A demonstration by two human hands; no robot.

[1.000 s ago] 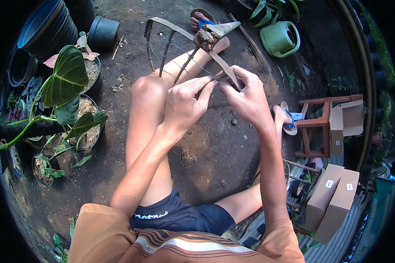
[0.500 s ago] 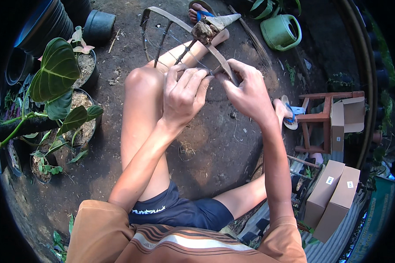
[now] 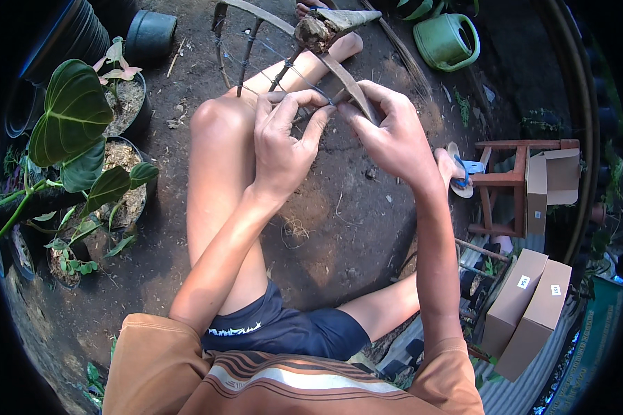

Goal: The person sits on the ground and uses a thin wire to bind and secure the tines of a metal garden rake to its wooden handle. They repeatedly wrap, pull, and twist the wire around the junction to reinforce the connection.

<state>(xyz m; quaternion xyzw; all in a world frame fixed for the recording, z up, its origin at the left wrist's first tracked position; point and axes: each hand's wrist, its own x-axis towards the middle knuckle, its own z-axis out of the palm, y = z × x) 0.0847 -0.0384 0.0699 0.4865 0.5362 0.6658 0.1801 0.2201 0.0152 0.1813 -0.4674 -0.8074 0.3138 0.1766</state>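
A worn rake head (image 3: 273,19) with a curved flat bar and long tines lies across my bent leg. Its rough wooden handle end (image 3: 316,33) points toward the far side. Thin bluish wire or string (image 3: 264,45) runs between the tines and is wound round some of them. My right hand (image 3: 390,135) is closed round the near end of the bar, thumb and fingers on either side. Close beside it, my left hand (image 3: 284,135) pinches a strand at the nearest tine, thumb and forefinger almost meeting the right fingertips. The exact pinch point is too small to make out.
Potted plants (image 3: 121,176) and dark pots (image 3: 151,36) line the left. A green watering can (image 3: 446,43) stands at the far right. Right of me are a reddish wooden stool (image 3: 509,178), an open carton (image 3: 562,176) and two closed cardboard boxes (image 3: 516,290).
My left hand has turned and its fingers have loosened from a tighter curl into a thumb-and-forefinger pinch. My right hand keeps hold of the bar. The rake head sits slightly higher in view.
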